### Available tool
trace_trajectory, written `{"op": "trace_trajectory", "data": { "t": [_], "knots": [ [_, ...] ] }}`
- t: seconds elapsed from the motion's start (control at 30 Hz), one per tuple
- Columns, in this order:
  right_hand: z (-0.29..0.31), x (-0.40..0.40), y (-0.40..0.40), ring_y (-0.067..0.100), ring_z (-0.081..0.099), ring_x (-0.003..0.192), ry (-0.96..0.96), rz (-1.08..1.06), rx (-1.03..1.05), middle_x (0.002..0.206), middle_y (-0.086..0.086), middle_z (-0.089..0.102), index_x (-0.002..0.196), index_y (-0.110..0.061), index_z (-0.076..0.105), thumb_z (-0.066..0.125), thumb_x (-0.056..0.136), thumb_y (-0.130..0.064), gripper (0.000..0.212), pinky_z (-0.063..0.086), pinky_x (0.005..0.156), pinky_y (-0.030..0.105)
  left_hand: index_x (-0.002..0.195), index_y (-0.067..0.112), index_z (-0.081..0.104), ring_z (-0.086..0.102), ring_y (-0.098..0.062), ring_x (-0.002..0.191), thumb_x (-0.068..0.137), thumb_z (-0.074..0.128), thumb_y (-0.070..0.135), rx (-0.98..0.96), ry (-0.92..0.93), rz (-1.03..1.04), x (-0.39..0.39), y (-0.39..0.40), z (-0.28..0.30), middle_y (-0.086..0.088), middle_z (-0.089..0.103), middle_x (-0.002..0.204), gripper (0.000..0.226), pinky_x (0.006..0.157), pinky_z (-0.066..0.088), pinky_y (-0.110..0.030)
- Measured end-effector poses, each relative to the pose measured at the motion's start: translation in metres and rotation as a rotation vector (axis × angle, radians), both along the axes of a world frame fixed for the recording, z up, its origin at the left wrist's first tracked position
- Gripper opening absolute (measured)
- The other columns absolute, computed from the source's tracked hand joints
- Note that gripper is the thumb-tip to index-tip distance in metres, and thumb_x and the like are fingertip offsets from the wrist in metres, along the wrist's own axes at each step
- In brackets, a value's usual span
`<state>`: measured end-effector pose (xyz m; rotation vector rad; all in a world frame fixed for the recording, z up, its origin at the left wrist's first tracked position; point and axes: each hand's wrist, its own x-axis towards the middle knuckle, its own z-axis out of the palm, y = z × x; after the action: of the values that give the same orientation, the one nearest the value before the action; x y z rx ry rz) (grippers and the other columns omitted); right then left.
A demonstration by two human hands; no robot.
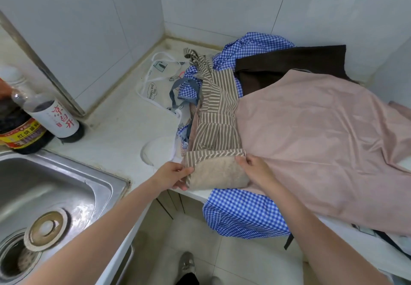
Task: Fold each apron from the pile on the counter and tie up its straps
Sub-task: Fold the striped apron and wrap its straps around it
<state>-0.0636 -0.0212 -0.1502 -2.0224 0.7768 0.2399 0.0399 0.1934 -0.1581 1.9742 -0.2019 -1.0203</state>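
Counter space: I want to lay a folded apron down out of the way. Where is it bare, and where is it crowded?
Bare counter lies between the two dark bottles by the sink and the apron pile, running back to the wall corner. A white strap loop trails into its near end. Rightward, aprons cover the counter and the pink apron hangs over the front edge.

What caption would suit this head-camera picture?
Both hands, left and right, grip a brown-striped apron's fuzzy beige pocket atop a pile on the white counter.

likely home kitchen | steel sink (55, 180) | tiled wall (222, 2) | sauce bottles (22, 124)
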Motion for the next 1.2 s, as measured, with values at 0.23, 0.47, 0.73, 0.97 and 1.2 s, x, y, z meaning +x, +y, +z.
{"op": "trace_trajectory", "data": {
  "t": [0.23,0.47,0.73,0.97,1.2],
  "knots": [
    [-0.014,0.005,0.020,0.035,0.053,0.112,0.008,-0.091,-0.286,0.129,0.018,0.051,0.133,-0.006,0.037,0.029,0.103,-0.028,0.038,0.044,0.092,0.040,0.104,0.004,0.052,0.055,-0.027,0.090,0.091,0.052,0.025,0.347,-0.882,-0.136,-0.006,-0.025,0.005,-0.009,0.056,0.098,0.026,0.078,0.047,-0.033],
    [-0.007,-0.005,0.029,0.024,0.041,0.120,-0.003,0.148,-0.414,0.142,0.011,0.019,0.150,-0.032,0.005,0.032,0.095,0.001,0.070,0.033,0.104,0.033,0.143,0.012,0.032,0.035,-0.031,0.133,0.085,0.027,0.013,0.403,-1.242,-0.533,-0.006,-0.047,-0.007,-0.015,0.035,0.148,0.058,0.104,0.036,-0.043],
    [-0.013,-0.016,0.029,0.022,0.031,0.138,-0.111,0.692,-0.930,0.142,0.010,0.046,0.133,-0.009,0.053,0.027,0.063,0.000,0.075,0.013,0.115,0.041,0.149,0.030,-0.007,-0.007,-0.024,0.146,0.098,0.031,0.020,0.540,-0.796,-1.016,0.020,-0.061,0.001,-0.011,-0.008,0.158,0.064,0.119,0.002,-0.042],
    [-0.009,-0.013,0.013,0.015,-0.029,0.138,0.035,0.846,-0.742,0.148,0.001,-0.031,0.150,-0.014,-0.012,0.046,0.089,-0.031,0.086,-0.016,0.116,0.034,0.149,0.026,0.017,0.006,-0.019,0.146,0.097,0.043,0.030,0.200,-0.371,-0.713,0.046,-0.042,-0.005,0.005,0.006,0.158,0.058,0.117,0.007,-0.031],
    [-0.002,0.007,0.016,0.019,-0.011,0.146,0.114,0.853,-0.696,0.158,0.007,-0.013,0.151,-0.011,-0.004,0.051,0.091,-0.037,0.086,-0.011,0.114,0.033,0.148,0.022,-0.011,-0.021,-0.005,0.139,0.062,-0.008,0.090,0.192,-0.692,-0.916,0.032,-0.006,-0.023,0.011,-0.020,0.150,0.109,0.116,-0.010,-0.025]
  ]
}}
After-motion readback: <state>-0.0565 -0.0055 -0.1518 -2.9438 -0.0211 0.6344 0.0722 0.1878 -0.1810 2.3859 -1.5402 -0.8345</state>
